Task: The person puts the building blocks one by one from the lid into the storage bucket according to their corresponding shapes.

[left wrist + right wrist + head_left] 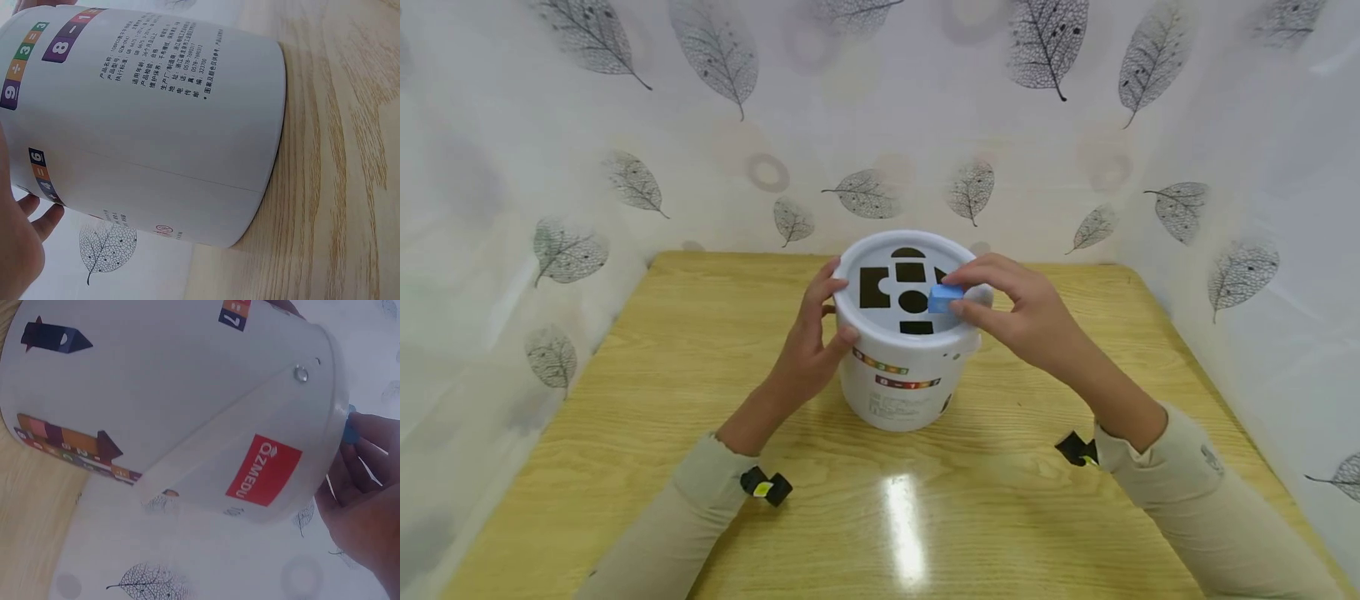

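Observation:
A white bucket (891,400) stands upright on the table, its lid (880,321) pierced by several shaped holes. My left hand (808,342) holds the bucket at the left side of its rim, thumb toward the front and fingers along the far side. In the left wrist view, part of this hand (19,250) shows against the printed wall. Between thumb and fingertips, my right hand (1018,308) pinches a small blue block (945,298) over the lid's right part, beside the round hole. The right wrist view shows only a bit of the blue block (351,425) past the rim.
The wooden table (700,350) runs back to a pale curtain (700,167) printed with leaves, which also hangs at both sides. A clear strap-like handle (219,419) lies against the bucket's wall. Dark devices sit on both wrists.

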Motion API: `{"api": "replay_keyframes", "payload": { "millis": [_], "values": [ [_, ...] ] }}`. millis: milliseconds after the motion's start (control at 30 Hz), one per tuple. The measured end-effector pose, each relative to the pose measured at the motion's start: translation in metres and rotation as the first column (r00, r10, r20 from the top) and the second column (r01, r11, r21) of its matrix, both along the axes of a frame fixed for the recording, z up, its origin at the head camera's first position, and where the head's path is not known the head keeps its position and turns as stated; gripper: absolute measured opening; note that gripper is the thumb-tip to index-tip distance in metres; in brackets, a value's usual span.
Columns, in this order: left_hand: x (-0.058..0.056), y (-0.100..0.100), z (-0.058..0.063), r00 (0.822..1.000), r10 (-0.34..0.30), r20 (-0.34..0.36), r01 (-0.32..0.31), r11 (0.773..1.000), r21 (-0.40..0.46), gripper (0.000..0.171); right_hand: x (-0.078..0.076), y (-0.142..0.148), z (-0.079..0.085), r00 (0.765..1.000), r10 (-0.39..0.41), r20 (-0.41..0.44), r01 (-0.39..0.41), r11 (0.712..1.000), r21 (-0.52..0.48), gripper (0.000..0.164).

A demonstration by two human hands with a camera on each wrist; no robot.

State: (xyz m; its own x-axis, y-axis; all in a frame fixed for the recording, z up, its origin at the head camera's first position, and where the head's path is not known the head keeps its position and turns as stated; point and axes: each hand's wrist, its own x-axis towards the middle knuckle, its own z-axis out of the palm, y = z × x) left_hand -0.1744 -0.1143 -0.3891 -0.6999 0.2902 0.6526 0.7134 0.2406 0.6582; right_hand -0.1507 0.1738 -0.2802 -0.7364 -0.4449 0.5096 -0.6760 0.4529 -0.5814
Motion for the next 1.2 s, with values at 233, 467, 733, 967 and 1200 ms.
{"api": "replay_keyframes", "payload": {
  "millis": [233, 467, 733, 967, 1200],
  "values": [
    [-0.002, 0.006, 0.000, 1.000, -0.014, 0.005, 0.014, 1.000, -0.004, 0.075, 0.007, -0.009, -0.007, 0.996, 0.015, 0.092, -0.019, 0.999, 0.038, 0.027],
    [0.000, 0.004, 0.002, 1.000, 0.005, 0.011, -0.005, 1.000, -0.022, 0.076, 0.008, -0.019, -0.009, 0.991, 0.041, 0.128, -0.045, 0.999, 0.028, 0.025],
    [0.002, 0.002, 0.002, 1.000, 0.007, 0.010, -0.007, 1.000, -0.029, 0.077, 0.009, -0.021, -0.008, 0.990, 0.037, 0.134, -0.042, 0.999, 0.033, 0.025],
    [0.002, 0.001, 0.001, 1.000, 0.003, 0.013, -0.002, 1.000, -0.020, 0.077, 0.010, -0.019, -0.008, 0.993, 0.042, 0.106, -0.047, 0.998, 0.042, 0.025],
    [0.001, 0.001, 0.001, 1.000, 0.007, 0.005, -0.007, 1.000, -0.013, 0.077, 0.013, -0.008, -0.012, 0.999, -0.009, 0.043, 0.007, 0.999, 0.042, 0.023]
  ]
}}
